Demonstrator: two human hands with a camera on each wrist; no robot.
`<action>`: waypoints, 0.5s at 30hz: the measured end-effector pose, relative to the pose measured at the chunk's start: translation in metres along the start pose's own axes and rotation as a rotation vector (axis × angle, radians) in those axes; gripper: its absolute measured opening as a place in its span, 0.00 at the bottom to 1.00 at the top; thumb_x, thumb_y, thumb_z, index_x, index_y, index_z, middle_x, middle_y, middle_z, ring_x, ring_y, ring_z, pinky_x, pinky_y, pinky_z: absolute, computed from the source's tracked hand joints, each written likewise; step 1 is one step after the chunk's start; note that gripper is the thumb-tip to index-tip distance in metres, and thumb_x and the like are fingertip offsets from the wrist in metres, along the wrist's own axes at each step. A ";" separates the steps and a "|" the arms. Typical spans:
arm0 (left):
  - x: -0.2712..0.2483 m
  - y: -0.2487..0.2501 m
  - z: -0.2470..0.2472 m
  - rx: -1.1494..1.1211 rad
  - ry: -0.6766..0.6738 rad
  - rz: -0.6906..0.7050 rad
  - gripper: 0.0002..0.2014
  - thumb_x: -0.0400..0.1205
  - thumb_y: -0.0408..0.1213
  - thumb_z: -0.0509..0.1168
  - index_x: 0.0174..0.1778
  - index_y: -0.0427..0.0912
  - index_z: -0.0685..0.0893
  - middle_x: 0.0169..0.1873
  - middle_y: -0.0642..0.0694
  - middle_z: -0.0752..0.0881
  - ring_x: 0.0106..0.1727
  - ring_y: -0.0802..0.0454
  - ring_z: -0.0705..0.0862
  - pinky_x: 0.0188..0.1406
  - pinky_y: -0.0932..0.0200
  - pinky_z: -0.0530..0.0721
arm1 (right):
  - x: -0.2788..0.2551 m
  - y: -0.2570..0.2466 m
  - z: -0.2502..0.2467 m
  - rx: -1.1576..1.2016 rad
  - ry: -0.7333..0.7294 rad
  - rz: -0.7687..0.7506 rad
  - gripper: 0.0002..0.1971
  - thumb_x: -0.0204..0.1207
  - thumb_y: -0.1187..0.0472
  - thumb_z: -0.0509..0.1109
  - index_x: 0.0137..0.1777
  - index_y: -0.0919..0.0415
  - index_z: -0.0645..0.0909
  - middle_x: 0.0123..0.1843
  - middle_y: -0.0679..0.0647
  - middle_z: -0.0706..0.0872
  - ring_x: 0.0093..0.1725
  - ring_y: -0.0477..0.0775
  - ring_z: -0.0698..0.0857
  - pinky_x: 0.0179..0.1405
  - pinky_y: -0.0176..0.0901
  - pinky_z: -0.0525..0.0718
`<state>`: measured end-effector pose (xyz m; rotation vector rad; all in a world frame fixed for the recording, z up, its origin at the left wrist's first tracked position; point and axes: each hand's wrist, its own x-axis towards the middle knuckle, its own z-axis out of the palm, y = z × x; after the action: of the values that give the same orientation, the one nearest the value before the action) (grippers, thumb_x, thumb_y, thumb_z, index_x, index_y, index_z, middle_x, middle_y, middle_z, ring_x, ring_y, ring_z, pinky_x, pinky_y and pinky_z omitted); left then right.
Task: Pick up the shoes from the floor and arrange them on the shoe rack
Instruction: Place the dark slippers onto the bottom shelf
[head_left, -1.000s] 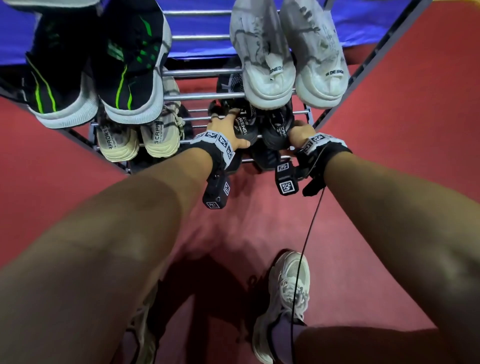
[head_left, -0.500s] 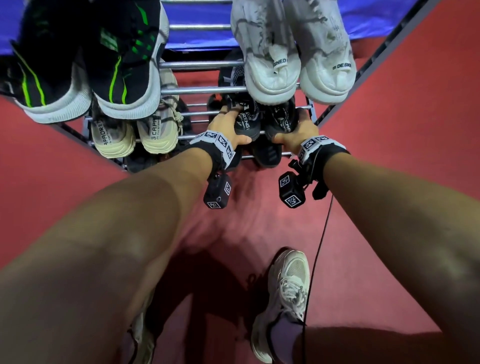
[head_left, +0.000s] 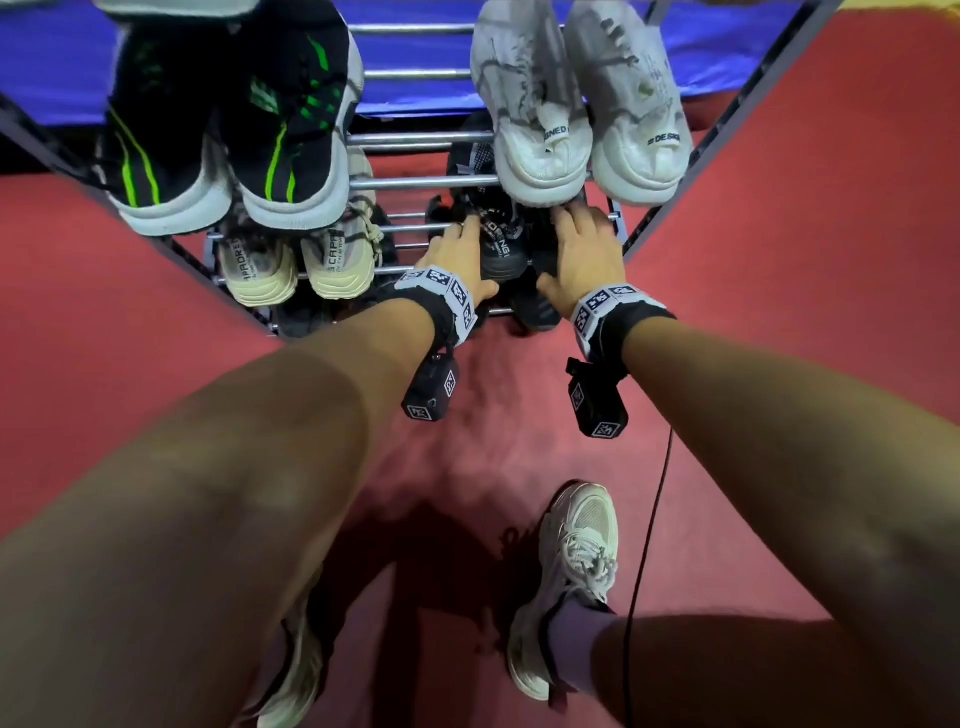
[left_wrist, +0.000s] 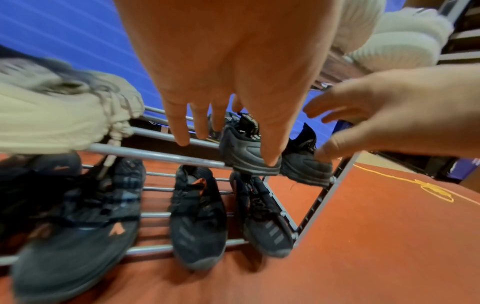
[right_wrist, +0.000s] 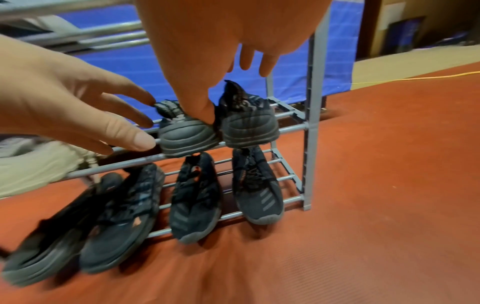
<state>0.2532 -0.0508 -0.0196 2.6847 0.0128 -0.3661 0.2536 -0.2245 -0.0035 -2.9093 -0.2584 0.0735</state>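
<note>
Now both hands (head_left: 457, 254) (head_left: 584, 249) open, fingers loose by black shoes (head_left: 501, 244), white pair (head_left: 540, 104) reads "DESIGNED", beige pair (head_left: 332, 254) "CAPA"

White sneakers (head_left: 582, 98) on the rack's upper right tier read "SIGNED" and "DESIG"; beige sneakers (head_left: 291, 260) lower left read "CAPA".

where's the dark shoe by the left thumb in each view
Head: dark shoe sits upper centre, between left hand and right hand.
Left wrist: centre, heel toward camera.
Right wrist: centre, left one of the pair.
Shared landmark: front rail beneath it.
</note>
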 end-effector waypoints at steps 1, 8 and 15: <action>-0.010 -0.004 -0.002 0.019 -0.003 0.012 0.42 0.72 0.45 0.76 0.78 0.41 0.64 0.71 0.38 0.75 0.70 0.36 0.76 0.69 0.40 0.77 | -0.003 -0.008 -0.002 0.020 0.013 -0.036 0.40 0.65 0.59 0.75 0.77 0.63 0.66 0.75 0.61 0.70 0.75 0.67 0.68 0.73 0.61 0.71; -0.079 -0.070 0.006 0.139 -0.060 -0.010 0.28 0.77 0.45 0.70 0.73 0.43 0.74 0.66 0.41 0.80 0.68 0.40 0.79 0.65 0.46 0.79 | -0.028 -0.083 0.019 0.109 -0.214 -0.223 0.20 0.73 0.58 0.69 0.66 0.58 0.78 0.63 0.58 0.81 0.66 0.62 0.77 0.61 0.55 0.81; -0.094 -0.161 -0.002 0.244 -0.132 -0.140 0.26 0.80 0.43 0.66 0.74 0.41 0.73 0.68 0.40 0.78 0.68 0.38 0.79 0.65 0.47 0.79 | -0.035 -0.129 0.074 -0.009 -0.510 -0.269 0.24 0.74 0.58 0.69 0.72 0.51 0.75 0.70 0.56 0.78 0.69 0.61 0.78 0.66 0.54 0.80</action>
<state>0.1524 0.1010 -0.0606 2.9019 0.1249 -0.6244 0.1929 -0.0914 -0.0458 -2.7825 -0.7263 0.7710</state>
